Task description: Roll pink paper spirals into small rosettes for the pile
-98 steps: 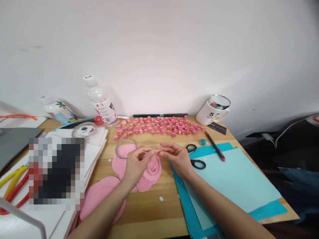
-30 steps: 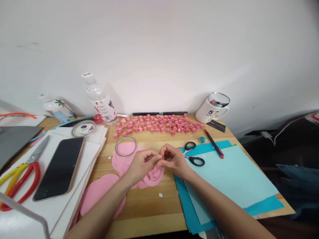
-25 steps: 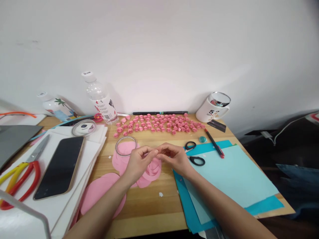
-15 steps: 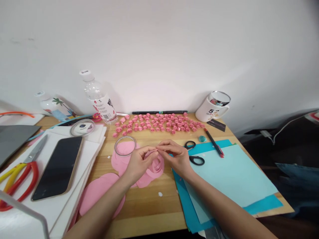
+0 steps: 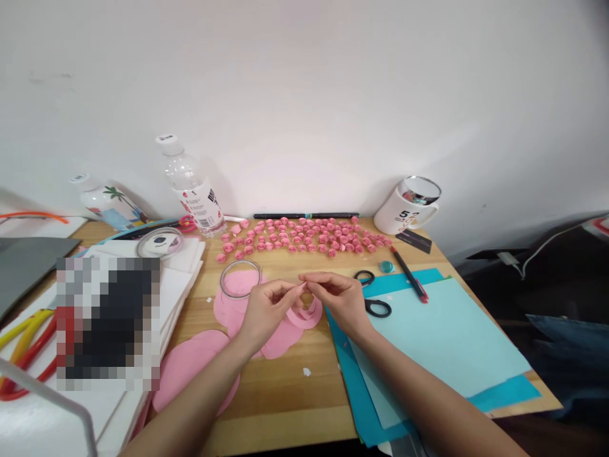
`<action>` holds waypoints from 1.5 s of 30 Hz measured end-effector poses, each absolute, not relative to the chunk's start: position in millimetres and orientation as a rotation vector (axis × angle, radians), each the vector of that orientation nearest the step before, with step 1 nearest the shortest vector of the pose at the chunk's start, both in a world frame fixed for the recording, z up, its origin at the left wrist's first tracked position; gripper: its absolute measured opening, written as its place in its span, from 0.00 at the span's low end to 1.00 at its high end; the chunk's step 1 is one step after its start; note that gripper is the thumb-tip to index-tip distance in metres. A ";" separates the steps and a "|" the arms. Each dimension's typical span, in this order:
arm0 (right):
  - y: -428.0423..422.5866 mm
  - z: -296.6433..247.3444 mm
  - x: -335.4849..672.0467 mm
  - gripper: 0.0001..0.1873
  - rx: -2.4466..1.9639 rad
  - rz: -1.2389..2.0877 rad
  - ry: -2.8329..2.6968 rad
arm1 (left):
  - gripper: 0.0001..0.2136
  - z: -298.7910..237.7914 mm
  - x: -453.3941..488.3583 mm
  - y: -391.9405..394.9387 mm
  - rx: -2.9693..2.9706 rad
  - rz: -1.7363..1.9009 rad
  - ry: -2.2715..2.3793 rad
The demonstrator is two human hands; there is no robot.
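Note:
My left hand (image 5: pixel 270 309) and my right hand (image 5: pixel 343 303) meet above the middle of the table, fingertips pinched together. Between them they hold the end of a pink paper spiral strip (image 5: pixel 311 317), whose wider curl hangs just below the fingers. Part of the strip is hidden behind the fingers. Under and beside my left hand lie overlapping pink paper circles (image 5: pixel 280 337), with a second pile of pink circles (image 5: pixel 190 365) nearer the front. A clear tape ring (image 5: pixel 240 296) rests on the upper circles. Many small rolled pink paper coils (image 5: pixel 297 238) spread out beyond both hands.
Blue paper sheets (image 5: pixel 428 343) lie at right, with black-handled scissors (image 5: pixel 379 309) and a pen (image 5: pixel 409 273) on them. A white mug (image 5: pixel 397 212) and a plastic bottle (image 5: pixel 200 203) stand behind. At left, a blurred dark phone (image 5: pixel 114 317) sits on white sheets (image 5: pixel 178 298).
The hanging pink spiral has swung to the right and shows less of its inner coil. Both hands stay pinched close together, nearly in place. The view has shifted slightly.

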State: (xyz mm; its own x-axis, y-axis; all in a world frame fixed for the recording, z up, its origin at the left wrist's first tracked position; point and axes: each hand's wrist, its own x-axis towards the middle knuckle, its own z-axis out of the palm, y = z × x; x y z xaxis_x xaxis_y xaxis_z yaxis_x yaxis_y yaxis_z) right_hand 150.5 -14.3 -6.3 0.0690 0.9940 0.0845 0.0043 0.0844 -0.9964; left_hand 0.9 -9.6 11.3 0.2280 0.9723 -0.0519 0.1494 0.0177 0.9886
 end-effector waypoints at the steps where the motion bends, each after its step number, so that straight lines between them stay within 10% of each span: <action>1: -14.2 -5.8 150.5 0.05 -1.173 1.101 -1.189 | 0.11 10.8 0.7 -9.6 1.395 0.934 1.164; 45: -4.8 -20.7 155.5 0.08 -1.082 1.357 -0.954 | 0.08 11.1 0.1 -6.8 1.306 1.025 1.192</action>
